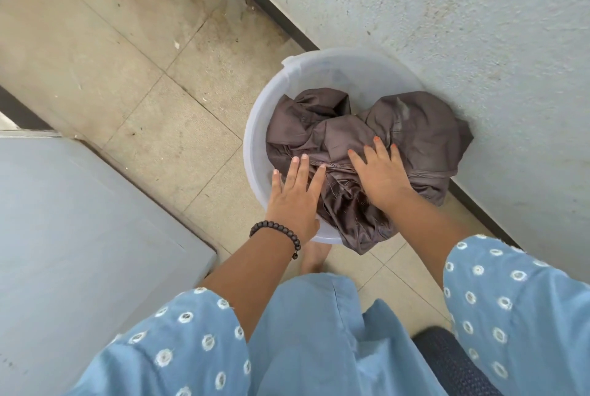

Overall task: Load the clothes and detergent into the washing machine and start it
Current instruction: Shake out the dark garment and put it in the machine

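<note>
A heap of brown clothes [367, 146] fills the white plastic tub [255, 127], so the tub's bottom and most of its inner wall are hidden; only the far inner wall shows bare. The cloth spills over the tub's near rim and over its right rim, covering both, and how many garments make up the heap is hard to make out. The left hand [295, 194] lies flat with fingers straight and spread, fingertips on the cloth at the tub's near-left rim, gripping nothing. The right hand [380, 175] presses down on the middle of the heap with fingers straight and slightly apart (painted nails showing), and whether the thumb hooks any fabric cannot be told, since it is tucked under the palm. A black bead bracelet [277, 233] circles the left wrist. Blue sleeves with white ring patterns cover both upper arms and are cut off at the lower edge. A bare foot [314, 255] shows just below the tub's near rim, partly hidden by the blue garment.

The tub stands on the tiled floor [127, 76] with its right rim against the rough pale wall [479, 28]. To its left lies open tile, then a grey flat surface [79, 220] cut off at the left edge.
</note>
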### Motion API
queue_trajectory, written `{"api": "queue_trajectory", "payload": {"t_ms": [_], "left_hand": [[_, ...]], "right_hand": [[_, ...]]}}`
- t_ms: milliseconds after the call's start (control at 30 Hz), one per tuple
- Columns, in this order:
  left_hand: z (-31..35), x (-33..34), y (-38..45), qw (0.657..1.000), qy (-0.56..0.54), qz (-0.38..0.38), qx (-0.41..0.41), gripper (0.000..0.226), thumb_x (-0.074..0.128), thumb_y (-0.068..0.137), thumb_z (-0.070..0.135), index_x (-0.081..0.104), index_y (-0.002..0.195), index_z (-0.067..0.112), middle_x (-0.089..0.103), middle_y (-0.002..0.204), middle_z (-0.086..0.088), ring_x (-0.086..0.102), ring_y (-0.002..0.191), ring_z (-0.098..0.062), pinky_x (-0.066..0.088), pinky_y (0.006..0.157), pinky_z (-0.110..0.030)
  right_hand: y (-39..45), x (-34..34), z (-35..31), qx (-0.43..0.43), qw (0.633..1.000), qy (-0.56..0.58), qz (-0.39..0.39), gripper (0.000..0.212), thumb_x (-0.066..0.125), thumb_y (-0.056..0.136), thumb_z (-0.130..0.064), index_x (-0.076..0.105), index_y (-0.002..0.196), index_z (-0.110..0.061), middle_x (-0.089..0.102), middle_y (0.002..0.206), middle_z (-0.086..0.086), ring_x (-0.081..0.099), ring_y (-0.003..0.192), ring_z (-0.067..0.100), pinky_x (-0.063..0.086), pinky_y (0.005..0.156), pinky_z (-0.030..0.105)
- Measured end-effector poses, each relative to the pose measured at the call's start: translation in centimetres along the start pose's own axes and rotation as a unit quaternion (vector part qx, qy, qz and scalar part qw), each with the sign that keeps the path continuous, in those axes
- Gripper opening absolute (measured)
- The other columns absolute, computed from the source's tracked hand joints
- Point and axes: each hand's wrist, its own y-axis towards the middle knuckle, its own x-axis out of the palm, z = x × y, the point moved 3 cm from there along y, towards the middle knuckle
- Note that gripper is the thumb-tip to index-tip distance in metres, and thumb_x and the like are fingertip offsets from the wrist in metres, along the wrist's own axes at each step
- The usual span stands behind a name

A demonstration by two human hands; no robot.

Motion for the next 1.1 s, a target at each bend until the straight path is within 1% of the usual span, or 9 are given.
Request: {"api": "queue_trajectory", "payload": {"t_ms": [100,233,433,567,633,700,767,867,1100], "left_hand": [[-0.1,0.2,-0.3,1.0,-0.009,0.003,-0.003,0.097,0.06,0.094,0.034,-0.013,0.157,0.02,-0.02,0.164,-0.014,-0.017,0.152,-0.029,0.0,0.123,-0.054],[-0.1,-0.6,-1.1,1.0,-0.017,0.003,-0.005,0.097,0.061,0.094,0.033,-0.013,0.157,0.02,-0.019,0.164,-0.013,-0.017,0.152,-0.029,0.0,0.123,-0.054],[0.6,-3.6,-2.8,0.998,-0.052,0.034,0.02,0.091,0.058,0.094,0.026,-0.006,0.158,0.019,-0.011,0.166,-0.011,-0.015,0.153,-0.027,-0.002,0.123,-0.052],[1.8,-6.2,-5.0,0.989,-0.112,0.062,0.078,0.07,0.06,0.094,0.024,0.023,0.153,0.016,0.027,0.159,-0.007,0.014,0.152,-0.024,0.005,0.125,-0.048],[2.3,-7.5,-6.4,0.985,-0.122,0.077,0.093,0.044,0.059,0.094,0.025,0.045,0.135,0.015,0.052,0.135,-0.006,0.045,0.132,-0.024,0.02,0.121,-0.044],[2.4,-8.7,-8.0,0.98,-0.13,0.101,0.113,0.024,0.059,0.094,0.025,0.055,0.115,0.014,0.059,0.112,-0.005,0.057,0.107,-0.024,0.037,0.108,-0.038],[2.7,-9.8,-9.9,0.973,-0.145,0.106,0.147,0.018,0.058,0.093,0.024,0.056,0.106,0.013,0.06,0.101,-0.005,0.058,0.096,-0.024,0.045,0.089,-0.034],[3.3,-11.3,-13.0,0.964,-0.153,0.11,0.186,0.011,0.054,0.094,0.024,0.053,0.1,0.014,0.059,0.094,-0.004,0.058,0.089,-0.024,0.04,0.073,-0.031],[3.3,-17.7,-21.4,0.92,-0.287,0.199,0.179,0.009,0.04,0.083,0.037,0.044,0.082,0.028,0.05,0.067,0.011,0.049,0.062,-0.008,0.042,0.061,-0.036]], "right_hand": [[0.2,-0.4,0.6,-0.006,0.999,-0.038,-0.002,0.049,0.041,0.096,-0.008,0.033,0.145,-0.012,0.046,0.139,0.014,0.033,0.135,0.035,0.018,0.117,0.053],[-0.6,-2.1,0.3,-0.018,0.999,-0.043,-0.02,0.033,0.045,0.095,-0.01,0.053,0.126,-0.013,0.054,0.128,0.01,0.043,0.124,0.031,0.032,0.105,0.045],[-4.8,-7.8,-0.8,-0.052,0.982,0.182,0.003,0.015,0.053,0.089,-0.027,0.059,0.099,-0.017,0.062,0.087,0.005,0.061,0.094,0.031,0.039,0.069,0.033],[-9.9,-10.8,-0.8,-0.086,0.952,0.293,0.001,0.024,0.059,0.085,-0.027,0.07,0.105,-0.032,0.071,0.088,-0.005,0.063,0.084,0.017,0.05,0.073,0.033],[-12.8,-11.9,-0.7,-0.084,0.938,0.337,0.002,0.022,0.062,0.084,-0.025,0.072,0.101,-0.035,0.072,0.083,-0.009,0.062,0.075,0.007,0.051,0.072,0.03],[-15.8,-12.7,-0.7,-0.075,0.927,0.368,0.012,0.021,0.061,0.084,-0.022,0.074,0.094,-0.035,0.07,0.074,-0.012,0.058,0.063,0.002,0.048,0.064,0.026],[-18.8,-13.3,-0.9,-0.063,0.917,0.392,0.027,0.021,0.059,0.084,-0.021,0.072,0.091,-0.036,0.068,0.07,-0.013,0.056,0.061,0.002,0.048,0.061,0.027],[-22.6,-14.7,-1.3,-0.053,0.902,0.425,0.052,0.023,0.057,0.082,-0.021,0.07,0.092,-0.038,0.07,0.076,-0.014,0.062,0.07,0.006,0.051,0.068,0.031],[-29.2,-20.1,-1.1,-0.048,0.842,0.499,0.198,0.031,0.082,0.073,-0.033,0.066,0.099,-0.037,0.056,0.071,-0.014,0.056,0.074,0.005,0.042,0.064,0.018]]}}
